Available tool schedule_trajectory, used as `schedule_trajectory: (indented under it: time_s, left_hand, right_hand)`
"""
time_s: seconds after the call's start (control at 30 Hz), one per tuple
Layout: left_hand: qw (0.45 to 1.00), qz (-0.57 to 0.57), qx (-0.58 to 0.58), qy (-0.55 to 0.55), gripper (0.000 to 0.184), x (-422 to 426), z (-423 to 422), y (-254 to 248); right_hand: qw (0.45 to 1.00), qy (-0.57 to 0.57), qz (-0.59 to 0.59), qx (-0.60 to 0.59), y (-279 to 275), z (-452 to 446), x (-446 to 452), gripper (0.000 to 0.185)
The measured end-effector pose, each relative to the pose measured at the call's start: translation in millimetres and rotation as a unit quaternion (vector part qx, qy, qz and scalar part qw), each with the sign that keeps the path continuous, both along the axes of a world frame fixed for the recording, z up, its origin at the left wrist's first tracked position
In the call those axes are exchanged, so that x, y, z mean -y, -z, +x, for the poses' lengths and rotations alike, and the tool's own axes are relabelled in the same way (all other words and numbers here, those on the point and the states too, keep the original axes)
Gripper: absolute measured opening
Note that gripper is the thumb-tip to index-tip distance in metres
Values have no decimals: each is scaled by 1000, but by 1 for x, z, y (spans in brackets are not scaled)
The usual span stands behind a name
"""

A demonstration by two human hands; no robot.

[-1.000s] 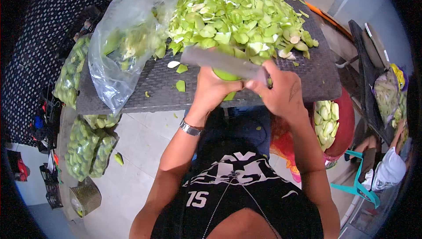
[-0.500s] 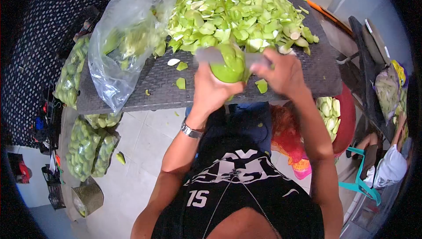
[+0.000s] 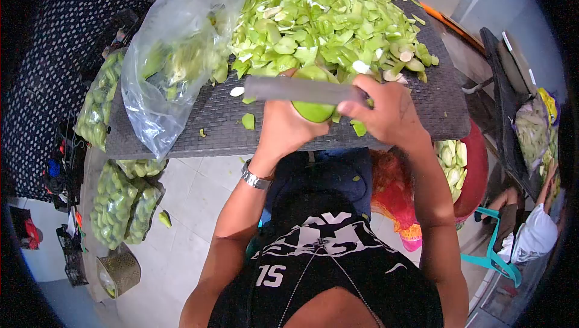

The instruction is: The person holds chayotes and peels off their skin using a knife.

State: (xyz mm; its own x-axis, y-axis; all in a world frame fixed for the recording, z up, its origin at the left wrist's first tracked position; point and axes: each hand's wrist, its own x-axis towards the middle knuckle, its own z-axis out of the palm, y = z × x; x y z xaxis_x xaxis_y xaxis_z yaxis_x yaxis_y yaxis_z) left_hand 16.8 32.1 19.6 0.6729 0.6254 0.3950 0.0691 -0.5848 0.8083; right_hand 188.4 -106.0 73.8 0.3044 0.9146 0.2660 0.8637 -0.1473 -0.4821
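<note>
My left hand (image 3: 286,128) is closed around a round green fruit (image 3: 313,111), holding it over the front part of the dark woven tabletop (image 3: 235,129). A knife (image 3: 283,90) is gripped by its handle in my right hand (image 3: 389,110). Its wide, motion-blurred blade points left and crosses in front of the fruit. Just beyond my hands lies a large heap of green peelings (image 3: 338,26). Loose peel scraps (image 3: 248,121) are scattered on the tabletop near my left hand.
A clear plastic bag (image 3: 160,108) with green matter lies on the table's left. Filled bags of green produce (image 3: 113,204) and a woven bin (image 3: 120,271) stand at lower left. A red basin (image 3: 476,171) holds pale pieces. At right, a person (image 3: 537,231) is near a teal stool (image 3: 494,261).
The knife blade has moved from behind the fruit's upper side to across its front, toward me. The left hand and fruit have shifted slightly.
</note>
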Motion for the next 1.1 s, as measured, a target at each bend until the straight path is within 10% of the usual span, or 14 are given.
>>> schedule_trajectory:
  time_s: [0.27,0.5,0.63,0.7,1.0,1.1]
  left_hand:
    - [990,135,7,-48,86,-3,-4,-10]
    - [998,31,-2,-58,92,0,-11,-21]
    - [996,-60,71,-17,81,-25,-3,-21]
    - [923,-320,194,86,68,-38,15,-23]
    - [879,-346,319,70,68,-74,80,-47]
    - [849,-424,296,111,66,-82,72,-51]
  right_hand:
    - [998,9,-62,26,1,35,-9,65]
    - [974,190,-121,19,18,94,-16,69]
    - [970,108,-76,-203,32,103,-25,69]
    - [925,85,-136,-345,22,88,-32,69]
    - [728,-79,73,-677,12,32,-92,65]
    - [737,-41,140,-660,9,52,-105,51]
